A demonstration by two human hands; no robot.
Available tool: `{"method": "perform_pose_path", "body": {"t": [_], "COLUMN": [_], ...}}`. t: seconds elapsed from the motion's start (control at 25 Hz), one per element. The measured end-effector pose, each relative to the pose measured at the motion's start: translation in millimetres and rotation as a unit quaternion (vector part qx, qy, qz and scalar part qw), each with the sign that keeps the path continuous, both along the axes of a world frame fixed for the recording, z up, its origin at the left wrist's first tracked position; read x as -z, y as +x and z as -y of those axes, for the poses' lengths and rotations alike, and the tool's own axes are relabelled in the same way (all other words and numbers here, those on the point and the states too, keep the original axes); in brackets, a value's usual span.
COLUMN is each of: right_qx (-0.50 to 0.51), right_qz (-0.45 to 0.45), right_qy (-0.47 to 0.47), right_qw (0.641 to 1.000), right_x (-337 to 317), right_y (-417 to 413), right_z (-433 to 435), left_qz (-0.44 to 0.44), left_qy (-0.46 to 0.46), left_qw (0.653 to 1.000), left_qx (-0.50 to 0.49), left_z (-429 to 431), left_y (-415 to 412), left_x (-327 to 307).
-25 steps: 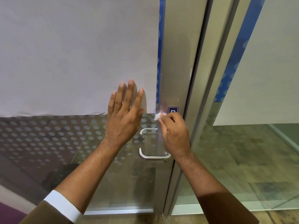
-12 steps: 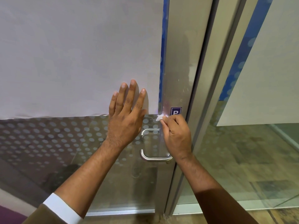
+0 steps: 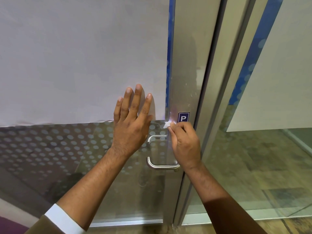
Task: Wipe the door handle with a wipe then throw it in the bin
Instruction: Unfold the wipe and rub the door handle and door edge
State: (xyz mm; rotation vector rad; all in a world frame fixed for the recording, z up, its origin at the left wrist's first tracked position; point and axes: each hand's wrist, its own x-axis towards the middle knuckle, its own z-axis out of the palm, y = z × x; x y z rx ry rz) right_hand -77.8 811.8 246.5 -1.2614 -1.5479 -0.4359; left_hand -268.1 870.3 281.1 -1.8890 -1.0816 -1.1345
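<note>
A brushed-metal U-shaped door handle (image 3: 162,165) sticks out from the glass door beside the metal stile. My right hand (image 3: 185,144) pinches a small crumpled white wipe (image 3: 167,124) at its fingertips, held against the stile's edge just above the handle's upper bar. My left hand (image 3: 133,122) lies flat against the door with fingers spread, left of the handle, covering part of the upper bar. No bin is in view.
The door's upper half is covered by a white sheet (image 3: 81,56); the lower glass has a dotted frost pattern. A blue "P" sticker (image 3: 183,117) sits on the metal stile (image 3: 185,65). Right of the frame is a fixed glass panel (image 3: 253,166).
The view has shifted slightly. My right hand and wipe stay near the stile above the handle with only small motion. My left hand remains pressed flat on the door.
</note>
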Motion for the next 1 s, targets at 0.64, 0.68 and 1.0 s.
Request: {"method": "perform_pose_path", "body": {"t": [0.64,0.68,1.0], "right_qx": [0.007,0.009,0.021], "right_qz": [0.014,0.014,-0.019], "right_qy": [-0.107,-0.130,-0.011], "right_qw": [0.994,0.991,1.000], "right_x": [42.1,47.7,1.7], "right_y": [7.4,8.3,7.4], "right_z": [4.7,6.6,-4.0], "left_qz": [0.004,0.004,0.007], "left_qy": [-0.006,-0.009,-0.010], "left_qw": [1.000,1.000,1.000], "left_qx": [-0.005,-0.005,-0.007], "left_z": [-0.2,0.3,1.0], "left_y": [0.5,0.8,1.5], "left_x": [-0.5,-0.6,-1.3]}}
